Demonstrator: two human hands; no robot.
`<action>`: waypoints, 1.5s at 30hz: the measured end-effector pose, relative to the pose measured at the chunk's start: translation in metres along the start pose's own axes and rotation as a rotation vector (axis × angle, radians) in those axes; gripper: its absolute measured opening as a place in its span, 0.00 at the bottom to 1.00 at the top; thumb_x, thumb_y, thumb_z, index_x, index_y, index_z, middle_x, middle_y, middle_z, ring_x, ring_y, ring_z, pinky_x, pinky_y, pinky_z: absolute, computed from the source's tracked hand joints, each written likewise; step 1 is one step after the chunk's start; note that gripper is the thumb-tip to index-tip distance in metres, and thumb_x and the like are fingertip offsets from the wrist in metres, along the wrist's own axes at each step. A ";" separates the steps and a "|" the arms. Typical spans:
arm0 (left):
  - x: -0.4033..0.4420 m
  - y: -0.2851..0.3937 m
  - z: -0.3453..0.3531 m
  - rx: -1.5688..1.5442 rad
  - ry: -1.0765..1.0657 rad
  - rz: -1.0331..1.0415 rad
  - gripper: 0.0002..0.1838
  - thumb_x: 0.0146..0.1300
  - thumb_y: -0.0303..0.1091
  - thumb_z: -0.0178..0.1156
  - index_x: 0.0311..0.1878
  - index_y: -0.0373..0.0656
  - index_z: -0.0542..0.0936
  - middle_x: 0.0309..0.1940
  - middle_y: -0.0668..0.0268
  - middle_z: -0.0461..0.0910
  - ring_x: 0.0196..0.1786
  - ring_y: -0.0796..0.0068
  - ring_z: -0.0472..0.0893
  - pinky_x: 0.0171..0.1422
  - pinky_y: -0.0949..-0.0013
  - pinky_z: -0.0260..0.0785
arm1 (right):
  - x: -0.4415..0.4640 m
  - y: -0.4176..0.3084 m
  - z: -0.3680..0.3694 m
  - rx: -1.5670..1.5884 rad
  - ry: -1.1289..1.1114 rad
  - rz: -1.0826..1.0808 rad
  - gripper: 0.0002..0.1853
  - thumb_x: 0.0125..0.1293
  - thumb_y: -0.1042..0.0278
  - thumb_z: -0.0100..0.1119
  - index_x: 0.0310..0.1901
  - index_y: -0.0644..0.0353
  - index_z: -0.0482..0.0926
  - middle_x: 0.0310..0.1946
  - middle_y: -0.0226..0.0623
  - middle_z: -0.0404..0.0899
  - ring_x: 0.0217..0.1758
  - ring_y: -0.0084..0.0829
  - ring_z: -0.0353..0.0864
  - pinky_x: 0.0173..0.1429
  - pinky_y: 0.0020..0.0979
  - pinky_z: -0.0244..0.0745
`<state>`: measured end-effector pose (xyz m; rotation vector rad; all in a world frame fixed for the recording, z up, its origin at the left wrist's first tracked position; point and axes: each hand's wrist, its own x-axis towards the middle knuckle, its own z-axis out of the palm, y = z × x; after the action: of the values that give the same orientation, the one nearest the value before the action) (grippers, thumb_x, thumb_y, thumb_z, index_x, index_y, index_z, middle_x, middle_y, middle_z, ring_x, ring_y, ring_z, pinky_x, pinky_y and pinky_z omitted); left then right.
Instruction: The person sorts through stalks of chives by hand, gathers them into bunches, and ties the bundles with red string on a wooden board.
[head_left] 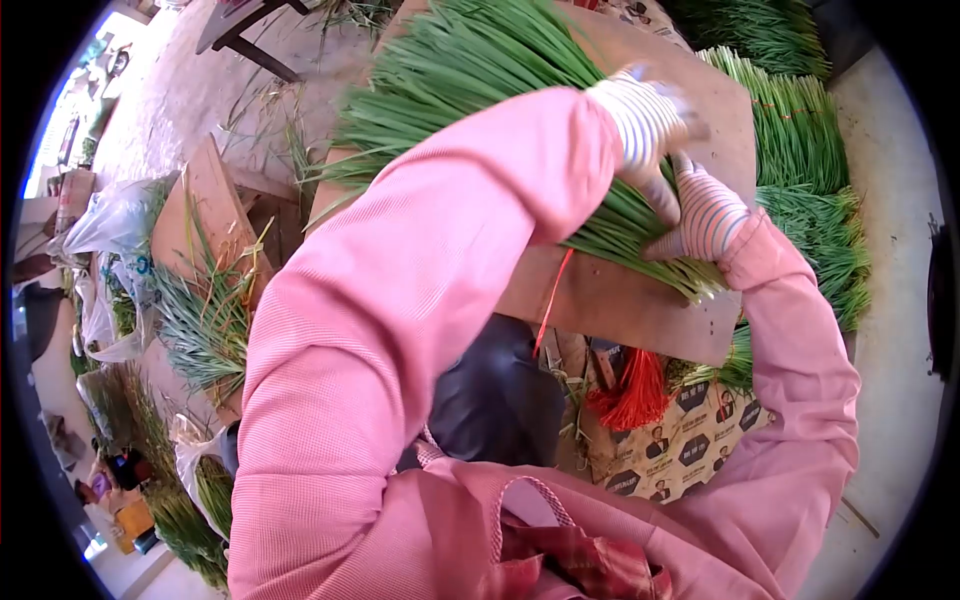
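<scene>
A large bunch of long green stalks lies across a brown board, its pale cut ends toward the right. My left hand, in a striped glove, is over the bunch near its right part; its fingers are smeared by motion. My right hand, gloved too, is at the pale ends, with its fingers around the edge of the bunch. A thin red tie comes out from under the stalks and hangs over the board's near edge.
Stacked green bundles stand along the right side. A bundle of red ties hangs below the board, by printed paper. At left are loose stalks, plastic bags and a leaning board. A dark stool stands at the top.
</scene>
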<state>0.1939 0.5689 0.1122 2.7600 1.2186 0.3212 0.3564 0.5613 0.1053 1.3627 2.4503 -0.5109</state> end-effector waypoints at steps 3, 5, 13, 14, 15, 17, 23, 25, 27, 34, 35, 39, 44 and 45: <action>0.015 -0.027 0.025 -0.066 -0.217 -0.176 0.52 0.30 0.74 0.56 0.58 0.48 0.65 0.57 0.59 0.64 0.62 0.61 0.60 0.67 0.53 0.39 | -0.006 -0.005 -0.001 0.056 0.056 -0.038 0.60 0.25 0.50 0.74 0.60 0.69 0.49 0.50 0.56 0.65 0.53 0.48 0.67 0.56 0.34 0.64; 0.020 -0.029 0.029 -0.113 -0.372 -0.250 0.53 0.31 0.76 0.53 0.58 0.46 0.66 0.56 0.57 0.66 0.61 0.61 0.62 0.67 0.55 0.39 | -0.007 -0.002 0.001 0.082 0.075 -0.052 0.59 0.25 0.53 0.75 0.59 0.69 0.49 0.50 0.56 0.64 0.54 0.49 0.66 0.57 0.35 0.64; -0.012 0.006 -0.004 -0.170 -0.397 -0.359 0.43 0.34 0.67 0.60 0.53 0.48 0.70 0.47 0.58 0.74 0.52 0.59 0.71 0.56 0.66 0.62 | -0.023 -0.002 0.023 0.126 0.362 -0.234 0.53 0.27 0.56 0.73 0.58 0.62 0.54 0.47 0.52 0.68 0.50 0.49 0.68 0.53 0.39 0.67; -0.022 0.010 -0.008 -0.219 -0.372 -0.268 0.46 0.31 0.62 0.65 0.56 0.47 0.66 0.48 0.58 0.73 0.54 0.59 0.70 0.57 0.61 0.59 | -0.023 0.001 0.025 0.142 0.348 -0.238 0.52 0.27 0.55 0.72 0.57 0.62 0.55 0.46 0.51 0.68 0.49 0.48 0.69 0.52 0.39 0.68; -0.029 0.013 -0.004 -0.170 -0.352 -0.245 0.49 0.29 0.60 0.67 0.57 0.48 0.64 0.50 0.58 0.72 0.55 0.58 0.68 0.58 0.59 0.57 | -0.021 0.002 0.024 0.118 0.320 -0.244 0.53 0.26 0.57 0.73 0.57 0.63 0.54 0.47 0.51 0.67 0.51 0.48 0.68 0.53 0.38 0.67; -0.031 0.015 0.006 -0.066 -0.314 -0.219 0.53 0.24 0.55 0.70 0.60 0.49 0.60 0.53 0.58 0.68 0.59 0.57 0.64 0.60 0.54 0.54 | -0.019 0.002 0.018 0.092 0.238 -0.184 0.54 0.24 0.60 0.74 0.58 0.64 0.54 0.48 0.51 0.66 0.52 0.48 0.67 0.54 0.37 0.66; -0.020 0.001 0.023 -0.035 -0.315 -0.238 0.58 0.22 0.57 0.71 0.61 0.47 0.57 0.59 0.55 0.61 0.62 0.57 0.59 0.65 0.56 0.49 | -0.002 0.013 0.016 0.067 0.134 -0.181 0.52 0.25 0.59 0.75 0.57 0.62 0.57 0.48 0.48 0.67 0.52 0.45 0.68 0.54 0.34 0.66; -0.015 0.004 0.015 -0.064 -0.375 -0.264 0.57 0.22 0.57 0.71 0.61 0.47 0.58 0.59 0.56 0.61 0.62 0.57 0.59 0.65 0.54 0.48 | -0.003 0.011 0.010 0.054 0.113 -0.184 0.52 0.25 0.59 0.75 0.56 0.62 0.57 0.47 0.48 0.68 0.52 0.44 0.68 0.54 0.34 0.66; -0.016 0.008 0.005 -0.083 -0.431 -0.295 0.57 0.22 0.57 0.71 0.61 0.47 0.58 0.59 0.56 0.62 0.62 0.57 0.60 0.65 0.52 0.47 | -0.007 0.007 0.006 0.038 0.100 -0.183 0.51 0.25 0.59 0.74 0.56 0.62 0.58 0.47 0.48 0.68 0.51 0.45 0.69 0.53 0.35 0.66; -0.032 0.022 0.008 -0.064 -0.373 -0.361 0.52 0.23 0.57 0.71 0.57 0.45 0.63 0.51 0.61 0.71 0.57 0.62 0.67 0.62 0.46 0.47 | -0.020 -0.003 0.009 -0.010 0.156 -0.195 0.49 0.30 0.57 0.73 0.56 0.60 0.57 0.49 0.47 0.66 0.53 0.44 0.67 0.56 0.35 0.64; -0.031 0.021 0.008 -0.067 -0.387 -0.368 0.52 0.23 0.57 0.71 0.57 0.45 0.63 0.51 0.62 0.71 0.57 0.62 0.67 0.62 0.46 0.48 | -0.020 -0.003 0.005 0.020 0.130 -0.189 0.50 0.29 0.59 0.73 0.58 0.60 0.57 0.49 0.46 0.68 0.54 0.44 0.67 0.56 0.35 0.63; -0.028 0.019 0.006 -0.076 -0.415 -0.379 0.50 0.24 0.57 0.70 0.56 0.45 0.65 0.50 0.62 0.72 0.56 0.63 0.68 0.61 0.46 0.48 | 0.038 0.043 -0.019 0.568 -0.156 -0.295 0.39 0.43 0.48 0.65 0.53 0.64 0.63 0.43 0.40 0.71 0.46 0.36 0.71 0.46 0.32 0.70; -0.030 0.018 0.006 -0.083 -0.432 -0.389 0.50 0.24 0.58 0.69 0.55 0.45 0.64 0.51 0.62 0.70 0.58 0.63 0.65 0.62 0.45 0.47 | 0.119 0.037 -0.024 0.654 0.049 0.397 0.36 0.49 0.33 0.52 0.44 0.64 0.70 0.28 0.39 0.73 0.24 0.30 0.72 0.28 0.28 0.69; -0.031 0.018 0.007 -0.080 -0.431 -0.390 0.50 0.24 0.58 0.69 0.55 0.45 0.64 0.51 0.62 0.70 0.58 0.63 0.65 0.62 0.45 0.47 | 0.127 0.029 -0.023 0.532 0.096 0.429 0.36 0.49 0.32 0.51 0.41 0.63 0.71 0.25 0.38 0.73 0.21 0.29 0.70 0.26 0.28 0.68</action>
<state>0.1877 0.5340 0.1045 2.2813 1.5231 -0.2426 0.3140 0.6812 0.0680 2.0918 2.0639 -1.0482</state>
